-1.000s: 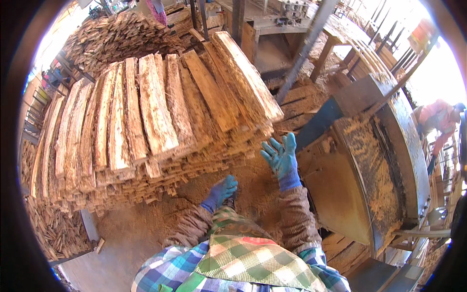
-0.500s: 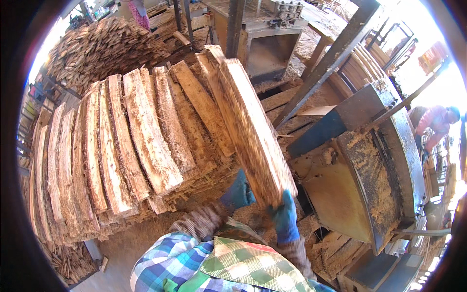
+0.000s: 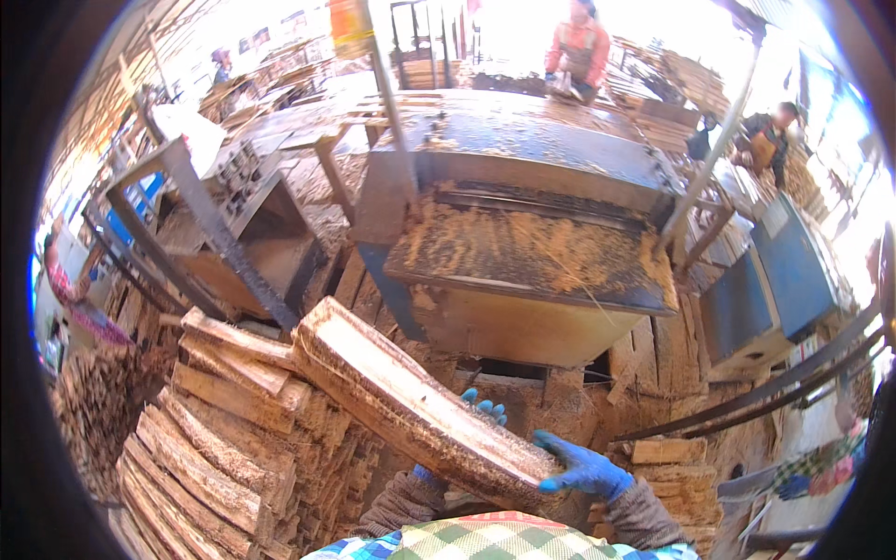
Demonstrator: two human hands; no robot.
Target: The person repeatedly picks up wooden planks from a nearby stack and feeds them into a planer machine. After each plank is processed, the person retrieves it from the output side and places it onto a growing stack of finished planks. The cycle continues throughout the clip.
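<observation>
I hold a bundle of rough wooden slabs (image 3: 411,406) slanting from upper left down to my chest. My right hand (image 3: 583,467), in a blue glove, grips the bundle's near end from the right. My left hand (image 3: 481,411), also blue-gloved, is under the bundle, with only its fingertips showing past the far edge. The bundle's far end lies by the top of a big stack of the same slabs (image 3: 219,448) on my left.
Straight ahead stands a large sawdust-covered metal machine (image 3: 532,252) with a sloping table. Steel frames (image 3: 196,224) rise at the left. A blue cabinet (image 3: 789,271) is on the right. Two people (image 3: 579,47) work beyond the machine. Loose boards (image 3: 667,467) lie at lower right.
My view has swung right from the slab stack toward the machine. The bundle gripped half a second ago now rests across both hands, lifted off the stack.
</observation>
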